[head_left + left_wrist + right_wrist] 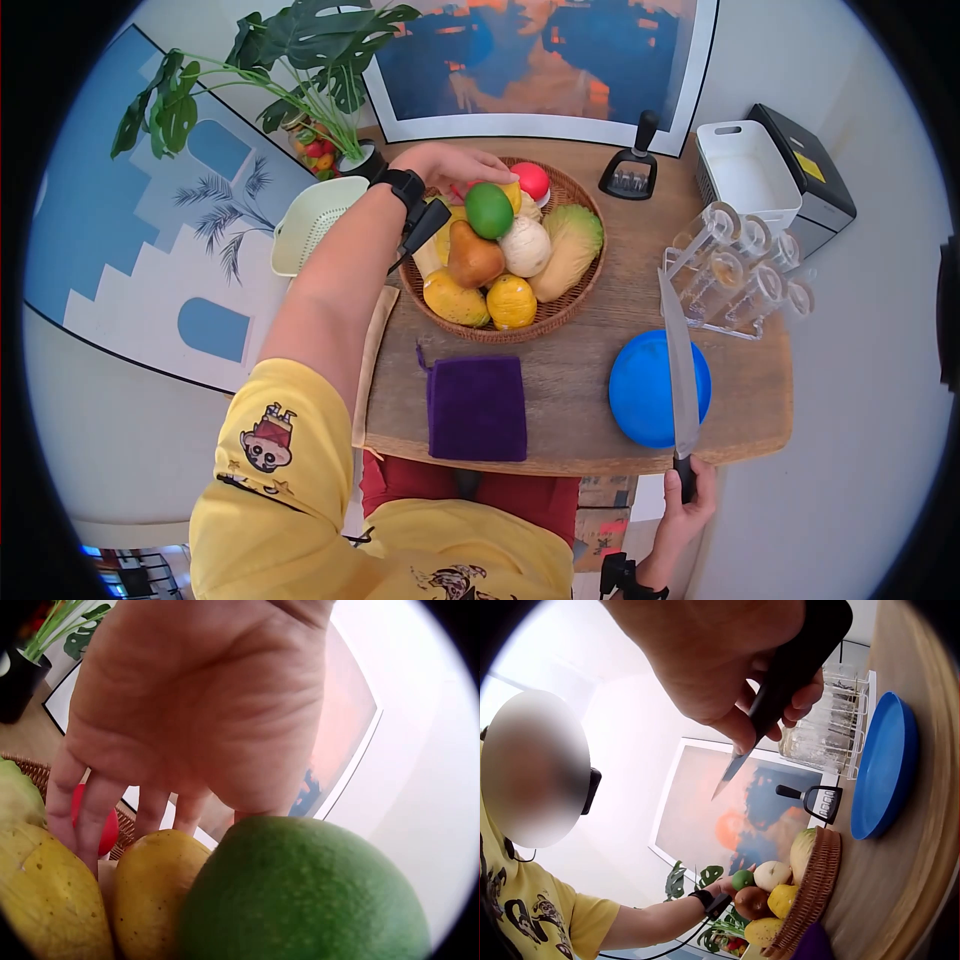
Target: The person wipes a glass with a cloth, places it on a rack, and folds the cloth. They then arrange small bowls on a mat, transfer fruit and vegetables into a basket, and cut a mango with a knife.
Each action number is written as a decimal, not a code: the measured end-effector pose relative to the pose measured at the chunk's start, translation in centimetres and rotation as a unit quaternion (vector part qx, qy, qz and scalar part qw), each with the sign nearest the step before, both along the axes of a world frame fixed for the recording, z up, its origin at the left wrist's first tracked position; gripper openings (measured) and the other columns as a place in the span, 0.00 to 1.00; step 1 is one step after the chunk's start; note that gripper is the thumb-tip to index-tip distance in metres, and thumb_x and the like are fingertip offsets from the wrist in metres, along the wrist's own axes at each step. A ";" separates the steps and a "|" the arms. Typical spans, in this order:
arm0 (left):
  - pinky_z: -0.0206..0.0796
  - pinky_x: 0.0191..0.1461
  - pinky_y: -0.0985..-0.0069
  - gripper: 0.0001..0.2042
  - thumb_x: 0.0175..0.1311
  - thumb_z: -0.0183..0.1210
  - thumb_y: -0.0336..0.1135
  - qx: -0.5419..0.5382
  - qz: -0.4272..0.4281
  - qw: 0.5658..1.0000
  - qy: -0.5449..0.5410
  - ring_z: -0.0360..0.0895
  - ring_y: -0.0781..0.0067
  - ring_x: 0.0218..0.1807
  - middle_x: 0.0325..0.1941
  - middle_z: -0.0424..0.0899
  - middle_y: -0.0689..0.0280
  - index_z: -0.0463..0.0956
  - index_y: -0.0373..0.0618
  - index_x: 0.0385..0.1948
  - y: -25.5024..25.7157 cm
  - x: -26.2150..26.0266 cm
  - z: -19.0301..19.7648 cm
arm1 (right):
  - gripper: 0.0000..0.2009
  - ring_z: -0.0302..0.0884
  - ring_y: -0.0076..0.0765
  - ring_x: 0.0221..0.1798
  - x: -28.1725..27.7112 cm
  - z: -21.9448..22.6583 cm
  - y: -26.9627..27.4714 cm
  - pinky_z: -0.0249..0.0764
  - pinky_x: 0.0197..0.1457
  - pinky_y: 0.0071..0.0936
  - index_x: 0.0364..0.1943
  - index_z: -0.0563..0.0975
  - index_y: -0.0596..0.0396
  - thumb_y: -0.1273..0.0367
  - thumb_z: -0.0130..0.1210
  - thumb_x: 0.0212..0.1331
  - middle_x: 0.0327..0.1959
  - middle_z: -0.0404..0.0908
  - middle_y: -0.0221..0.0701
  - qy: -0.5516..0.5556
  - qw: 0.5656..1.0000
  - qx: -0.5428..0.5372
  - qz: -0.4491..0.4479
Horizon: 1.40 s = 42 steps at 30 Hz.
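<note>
My left hand [452,168] reaches over the back of a round wicker basket [560,318] heaped with fruit and vegetables. In the left wrist view its fingers [97,806] extend down behind a yellow fruit [154,889], close to a green mango [307,900]. A brown pear [475,255], a white round vegetable [525,247], a pale cabbage [570,255] and a red round item [531,180] lie around it. My right hand [690,500] grips a knife [682,370] by its black handle, the long blade pointing away over a blue plate [635,390].
A purple drawstring pouch [477,408] lies at the front of the wooden table. Behind the plate stands a rack of glasses [735,275]. Farther back are a black-handled tool [632,170], a white bin [745,165] and a potted plant [360,160]. A pale green colander [310,220] sits at left.
</note>
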<state>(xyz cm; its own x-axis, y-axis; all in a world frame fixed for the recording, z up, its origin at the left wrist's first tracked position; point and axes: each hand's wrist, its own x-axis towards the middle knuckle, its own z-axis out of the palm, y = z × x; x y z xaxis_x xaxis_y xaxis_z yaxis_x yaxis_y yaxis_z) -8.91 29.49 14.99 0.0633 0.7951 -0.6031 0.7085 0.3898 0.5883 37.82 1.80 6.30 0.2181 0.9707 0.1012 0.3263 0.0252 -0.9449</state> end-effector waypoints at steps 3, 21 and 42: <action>0.67 0.42 0.77 0.31 0.64 0.58 0.65 -0.034 -0.012 0.999 -0.009 0.73 0.80 0.47 0.51 0.76 0.73 0.70 0.60 0.64 0.5 0.1 -0.2 | 0.13 0.72 0.28 0.34 0.5 -0.6 0.6 0.68 0.36 0.25 0.42 0.77 0.65 0.72 0.65 0.57 0.34 0.73 0.33 -0.015 1.000 0.002 0.007; 0.70 0.51 0.71 0.24 0.64 0.60 0.54 0.115 0.094 0.987 -0.056 0.73 0.76 0.51 0.52 0.75 0.68 0.69 0.53 0.56 2.7 -1.7 -2.4 | 0.10 0.64 0.19 0.28 1.1 -1.4 1.7 0.60 0.30 0.19 0.44 0.77 0.63 0.73 0.62 0.62 0.32 0.70 0.25 -0.051 0.998 0.027 0.011; 0.75 0.51 0.70 0.21 0.77 0.46 0.51 0.265 0.365 0.756 -0.474 0.79 0.62 0.49 0.54 0.80 0.58 0.71 0.43 0.57 -18.0 1.8 1.1 | 0.12 0.72 0.33 0.41 -2.5 1.4 -1.0 0.69 0.48 0.27 0.43 0.76 0.65 0.77 0.63 0.55 0.37 0.75 0.34 0.025 0.998 -0.033 0.042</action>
